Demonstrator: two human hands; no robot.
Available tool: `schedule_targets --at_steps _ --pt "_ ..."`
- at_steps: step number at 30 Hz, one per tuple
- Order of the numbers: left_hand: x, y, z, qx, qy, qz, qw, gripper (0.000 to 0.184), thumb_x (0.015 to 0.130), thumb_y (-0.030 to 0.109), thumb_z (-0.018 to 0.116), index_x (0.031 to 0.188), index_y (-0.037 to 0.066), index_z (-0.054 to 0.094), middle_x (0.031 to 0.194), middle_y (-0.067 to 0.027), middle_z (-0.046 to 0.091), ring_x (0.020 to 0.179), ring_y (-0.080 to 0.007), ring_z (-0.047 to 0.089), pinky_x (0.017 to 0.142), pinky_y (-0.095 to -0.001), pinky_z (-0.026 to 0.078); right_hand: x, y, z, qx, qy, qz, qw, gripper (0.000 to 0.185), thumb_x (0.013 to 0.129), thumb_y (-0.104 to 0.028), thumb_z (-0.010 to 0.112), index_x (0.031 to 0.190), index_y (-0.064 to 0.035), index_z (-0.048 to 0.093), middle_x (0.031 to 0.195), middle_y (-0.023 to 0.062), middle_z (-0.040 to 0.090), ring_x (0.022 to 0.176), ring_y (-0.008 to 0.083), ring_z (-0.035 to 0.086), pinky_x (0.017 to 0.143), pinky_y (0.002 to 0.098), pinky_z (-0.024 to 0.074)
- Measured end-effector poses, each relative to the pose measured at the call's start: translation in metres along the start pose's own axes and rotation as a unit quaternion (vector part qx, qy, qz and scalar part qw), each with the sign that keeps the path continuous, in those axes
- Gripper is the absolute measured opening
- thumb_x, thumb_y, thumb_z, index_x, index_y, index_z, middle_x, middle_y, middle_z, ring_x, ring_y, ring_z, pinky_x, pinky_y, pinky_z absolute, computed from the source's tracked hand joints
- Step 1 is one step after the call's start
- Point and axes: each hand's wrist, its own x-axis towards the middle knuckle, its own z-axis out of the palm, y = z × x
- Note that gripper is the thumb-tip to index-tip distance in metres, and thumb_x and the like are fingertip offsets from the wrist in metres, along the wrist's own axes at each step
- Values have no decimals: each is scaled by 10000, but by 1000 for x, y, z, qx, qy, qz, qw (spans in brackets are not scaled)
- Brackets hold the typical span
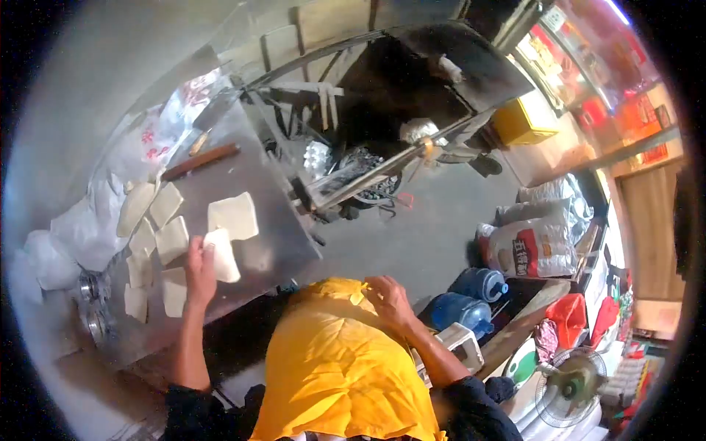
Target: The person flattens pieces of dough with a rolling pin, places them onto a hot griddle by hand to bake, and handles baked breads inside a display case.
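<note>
My left hand (200,273) is over the metal worktable, thumb and fingers closed on a flat, pale piece of dough (224,257). Just beyond it, a larger dough sheet (241,214) lies on the tabletop. To the left are several more flat dough pieces (172,239), some overlapping. My right hand (391,300) is at the far edge of the yellow apron (342,360), its curled fingers gripping the cloth. The exact grip of those fingertips is partly hidden.
A rolling pin (201,162) lies toward the table's (283,246) far side, beside white plastic bags (158,136). Ahead stands a dark metal frame (353,187). At right are blue water jugs (457,312), stacked flour sacks (533,246) and a fan (570,388).
</note>
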Motion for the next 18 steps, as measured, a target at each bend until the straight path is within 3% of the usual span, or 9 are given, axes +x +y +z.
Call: schedule_targets --at_steps 2,3,6,8,10,12,13,15,18 --pt "-13 28 53 -88 -50 45 994 221 1057 95 495 1260 21 539 1053 -74 647 958 -140 590 873 -324 491 4 3 -34 6 -24 33 999 425 986 -283 700 1287 12 644 1181 234 678 1094 366 688 903 441 561" --pt "-21 53 82 -180 -99 18 978 249 1057 97 495 1291 21 535 1107 -47 636 998 -129 584 916 -311 485 3 7 -44 60 -5 47 997 458 988 -285 699 1322 18 619 1232 235 671 1132 357 677 929 436 557" --pt "-49 111 155 -227 -206 -43 951 232 1052 107 515 1269 27 525 1131 -35 634 1027 -110 584 942 -295 489 8 30 -67 147 17 34 988 494 1044 -332 609 1409 -4 550 1348 180 646 1163 265 649 922 380 539" --pt "-65 122 193 -285 -253 -41 924 228 1053 133 535 1255 30 516 1134 -34 640 1032 -109 591 946 -294 489 16 36 -84 343 -12 50 938 497 1080 -387 528 1433 -38 544 1269 107 657 1144 207 614 950 340 506" --pt "-75 143 215 -321 -288 -55 901 251 1055 153 550 1270 30 509 1138 -33 641 1038 -109 598 951 -293 490 15 14 -122 391 -73 138 907 489 1107 -411 455 1414 -47 567 1098 39 633 989 135 579 880 311 497" --pt "-77 157 228 -299 -292 -51 907 253 1060 153 548 1277 31 507 1136 -33 644 1032 -107 604 945 -286 494 19 24 -126 573 -83 149 802 410 1105 -345 494 1359 -42 603 1101 49 643 994 147 590 836 300 518" --pt "-75 155 235 -313 -281 -89 903 252 1060 151 549 1278 31 507 1140 -36 645 1037 -107 605 946 -285 494 24 25 -129 575 -85 152 800 410 1105 -345 494 1359 -42 603 1101 49 643 994 147 590 836 300 518" --pt "-64 154 249 -329 -266 -128 897 251 1060 141 547 1281 30 510 1139 -39 645 1029 -109 605 949 -282 492 37 21 -136 554 -52 193 808 322 1039 -288 649 1264 -58 668 996 -30 658 871 99 599 785 280 512" --pt "-34 160 272 -329 -268 -116 898 269 1057 131 546 1303 29 514 1132 -35 642 1023 -108 599 959 -288 488 72 47 -148 549 -55 215 806 175 1020 -129 660 1166 -34 679 1010 27 680 925 145 640 766 283 550"
